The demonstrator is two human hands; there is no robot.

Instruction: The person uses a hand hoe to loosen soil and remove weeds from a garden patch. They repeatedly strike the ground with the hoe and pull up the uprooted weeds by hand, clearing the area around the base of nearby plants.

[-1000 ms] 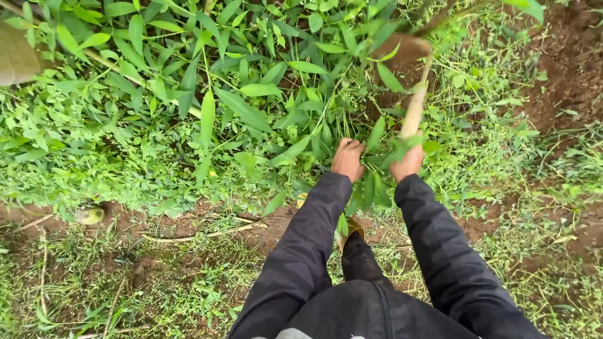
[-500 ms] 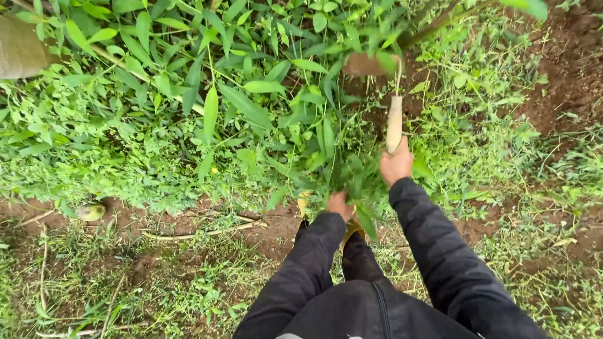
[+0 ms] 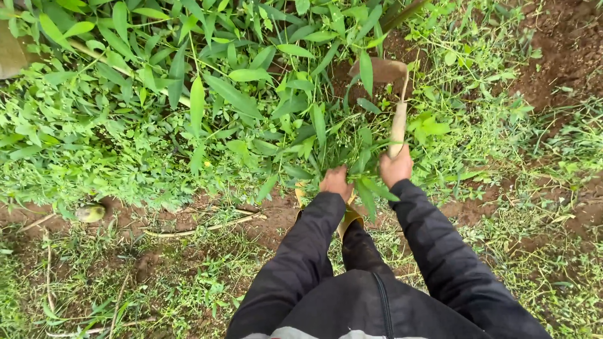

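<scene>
Green leafy stems (image 3: pixel 339 147) are bunched in the clenched left hand (image 3: pixel 335 182) while the right hand (image 3: pixel 395 168) grips a wooden-handled sickle (image 3: pixel 398 122), its blade by the stems, mid-cutting.

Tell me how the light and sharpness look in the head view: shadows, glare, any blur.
Head view: soft, even daylight, no hard shadows and no glare; leaves and soil are sharp; the left hand in the plants and the right hand on the pale tool handle show only slight softness; the wide lens bends the edges a little.
</scene>
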